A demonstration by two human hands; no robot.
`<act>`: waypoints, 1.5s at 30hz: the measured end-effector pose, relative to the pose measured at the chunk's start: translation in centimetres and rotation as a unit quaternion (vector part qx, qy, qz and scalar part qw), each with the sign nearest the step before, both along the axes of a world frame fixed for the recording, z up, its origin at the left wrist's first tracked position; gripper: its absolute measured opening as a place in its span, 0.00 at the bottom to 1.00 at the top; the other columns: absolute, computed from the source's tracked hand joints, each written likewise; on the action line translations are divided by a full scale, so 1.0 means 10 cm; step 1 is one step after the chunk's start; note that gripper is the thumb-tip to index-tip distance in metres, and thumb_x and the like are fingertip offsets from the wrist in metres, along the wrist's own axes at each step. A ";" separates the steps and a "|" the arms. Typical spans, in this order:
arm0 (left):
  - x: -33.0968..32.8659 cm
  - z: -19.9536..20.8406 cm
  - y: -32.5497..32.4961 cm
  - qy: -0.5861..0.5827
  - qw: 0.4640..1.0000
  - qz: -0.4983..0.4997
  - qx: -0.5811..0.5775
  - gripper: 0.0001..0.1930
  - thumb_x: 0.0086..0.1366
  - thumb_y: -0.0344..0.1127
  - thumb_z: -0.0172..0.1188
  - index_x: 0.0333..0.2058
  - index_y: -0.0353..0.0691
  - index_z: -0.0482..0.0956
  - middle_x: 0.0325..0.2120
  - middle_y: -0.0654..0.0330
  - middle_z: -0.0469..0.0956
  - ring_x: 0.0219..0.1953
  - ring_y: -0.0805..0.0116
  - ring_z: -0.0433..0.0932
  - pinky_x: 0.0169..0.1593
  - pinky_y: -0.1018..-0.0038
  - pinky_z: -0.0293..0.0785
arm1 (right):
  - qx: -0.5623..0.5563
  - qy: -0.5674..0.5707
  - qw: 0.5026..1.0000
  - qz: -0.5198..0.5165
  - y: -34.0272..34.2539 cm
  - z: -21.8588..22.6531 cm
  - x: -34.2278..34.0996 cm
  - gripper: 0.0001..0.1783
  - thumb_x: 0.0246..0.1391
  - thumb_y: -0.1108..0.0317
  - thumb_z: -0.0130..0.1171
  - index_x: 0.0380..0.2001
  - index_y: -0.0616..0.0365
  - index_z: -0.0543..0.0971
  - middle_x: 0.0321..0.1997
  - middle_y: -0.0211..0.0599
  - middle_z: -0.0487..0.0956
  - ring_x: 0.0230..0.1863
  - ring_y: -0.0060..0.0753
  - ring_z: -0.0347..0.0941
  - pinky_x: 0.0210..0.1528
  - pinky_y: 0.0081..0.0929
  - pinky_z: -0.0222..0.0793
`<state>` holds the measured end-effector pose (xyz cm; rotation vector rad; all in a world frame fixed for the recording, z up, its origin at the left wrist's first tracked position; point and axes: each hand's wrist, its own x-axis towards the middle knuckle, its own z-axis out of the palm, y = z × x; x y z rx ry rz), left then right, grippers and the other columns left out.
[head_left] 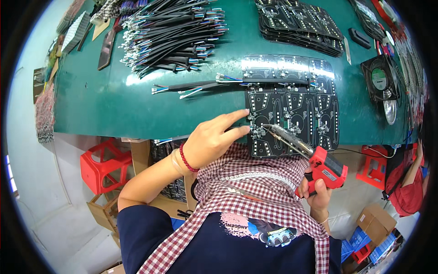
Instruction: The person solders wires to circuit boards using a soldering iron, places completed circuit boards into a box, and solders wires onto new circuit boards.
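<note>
Left of your two hands: your left hand (212,137), centre of the frame, index finger and thumb spread apart, tips at the left edge of the lower board panel (273,102) – whether they pinch a wire, you cannot tell here.
Right hand: your right hand (319,195), lower right of centre, fingers wrapped round the handle of a red soldering gun (331,171).
Gun tip: pointing up-left, at the lower panel's left part; contact too small to tell.
Board panels: lower one, black, right of centre; upper panel (260,68) just above it.
Loose cables (196,86): black-sleeved, one reaching across the panels.
Cable pile (178,36): top left of centre.
Board stack (296,25): upper right.
Fan (379,78): black, right side, on the green surface (109,105).
</note>
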<state>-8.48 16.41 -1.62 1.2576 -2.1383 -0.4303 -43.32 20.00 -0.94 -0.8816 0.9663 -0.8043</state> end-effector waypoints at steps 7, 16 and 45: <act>0.02 0.01 -0.08 -0.023 1.000 -0.008 0.003 0.18 0.48 0.21 0.63 0.40 0.39 0.81 0.57 0.51 0.75 0.40 0.58 0.82 0.41 0.68 0.80 | 0.016 -0.017 0.999 -0.030 0.09 -0.09 0.10 0.29 0.62 0.52 0.61 0.52 0.69 0.72 0.23 0.37 0.75 0.18 0.22 0.66 0.20 0.22 0.65; 0.01 0.04 -0.08 -0.032 0.999 -0.005 0.018 0.15 0.49 0.21 0.62 0.38 0.39 0.81 0.56 0.51 0.76 0.37 0.61 0.80 0.40 0.68 0.80 | 0.017 0.004 0.999 -0.031 0.14 -0.11 0.17 0.25 0.62 0.54 0.62 0.48 0.66 0.73 0.24 0.35 0.75 0.19 0.20 0.67 0.21 0.19 0.62; 0.04 0.12 -0.13 -0.019 0.998 -0.014 0.060 0.14 0.51 0.24 0.61 0.38 0.40 0.84 0.55 0.51 0.77 0.43 0.57 0.81 0.45 0.67 0.79 | -0.030 0.078 0.996 0.001 0.25 -0.03 0.15 0.21 0.63 0.55 0.60 0.42 0.66 0.76 0.26 0.33 0.76 0.24 0.20 0.67 0.28 0.22 0.65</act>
